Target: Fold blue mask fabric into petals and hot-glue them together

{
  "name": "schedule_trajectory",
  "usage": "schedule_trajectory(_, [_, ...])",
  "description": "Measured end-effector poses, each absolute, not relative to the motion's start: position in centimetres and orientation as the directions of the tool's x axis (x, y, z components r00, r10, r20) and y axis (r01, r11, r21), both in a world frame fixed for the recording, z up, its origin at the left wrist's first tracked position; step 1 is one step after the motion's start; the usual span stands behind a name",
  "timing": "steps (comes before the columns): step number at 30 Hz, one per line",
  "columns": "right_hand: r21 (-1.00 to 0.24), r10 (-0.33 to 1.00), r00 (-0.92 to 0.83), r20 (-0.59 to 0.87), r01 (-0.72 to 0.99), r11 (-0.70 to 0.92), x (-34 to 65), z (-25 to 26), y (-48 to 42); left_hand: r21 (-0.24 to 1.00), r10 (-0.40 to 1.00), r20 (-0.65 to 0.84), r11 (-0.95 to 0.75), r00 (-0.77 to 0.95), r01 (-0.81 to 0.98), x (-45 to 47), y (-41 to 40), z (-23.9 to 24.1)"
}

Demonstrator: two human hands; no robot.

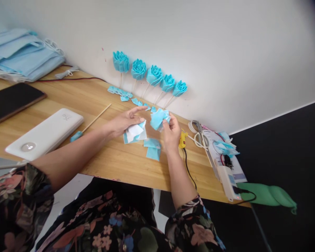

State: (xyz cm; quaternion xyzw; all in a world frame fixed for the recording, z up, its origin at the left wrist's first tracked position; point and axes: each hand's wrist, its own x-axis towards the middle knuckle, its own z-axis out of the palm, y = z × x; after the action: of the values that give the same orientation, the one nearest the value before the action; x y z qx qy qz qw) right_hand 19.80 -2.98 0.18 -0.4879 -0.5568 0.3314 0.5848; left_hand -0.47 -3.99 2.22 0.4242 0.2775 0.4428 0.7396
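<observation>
My landmark is the row of blue flowers (154, 75), leaning on the wall (212, 70), probably so the heads sit uncrushed. On the near side of that row, my left hand (123, 123) grasps layered white and blue pieces (135, 134) under its thumb, index finger stretched out, perhaps to keep the layers together; whether they touch the table (115, 159) I cannot tell. Just beside, also nearer me than the row, my right hand (172, 133) pinches a blue piece (156, 120), seemingly leaving most of it spread. The yellow tool (183, 139) lies right of the flowers, presumably for easy reach.
</observation>
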Motion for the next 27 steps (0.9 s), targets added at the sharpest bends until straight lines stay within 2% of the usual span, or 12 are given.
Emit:
schedule_trajectory(7, [-0.993,0.982,-0.165,0.094,0.059,0.105,17.7,0.8,-5.0,0.892,0.951,0.040,0.104,0.307,-0.439,-0.2,-3.7,1.8])
schedule_trajectory(12, [-0.995,0.963,-0.255,0.090,0.022,0.099,17.6,0.6,-5.0,0.912,0.961,0.063,0.054,0.269,-0.407,0.0,-3.7,1.7])
schedule_trajectory(20, [-0.985,0.982,-0.127,0.141,0.084,0.153,17.9,0.5,-4.3,0.896,0.954,-0.026,0.154,0.299,-0.415,0.2,-3.7,1.8])
schedule_trajectory(27, [-0.979,0.973,0.113,0.202,0.037,0.199,19.9,1.0,-3.0,0.896,0.918,0.054,0.129,0.392,-0.425,-0.1,-3.4,1.1])
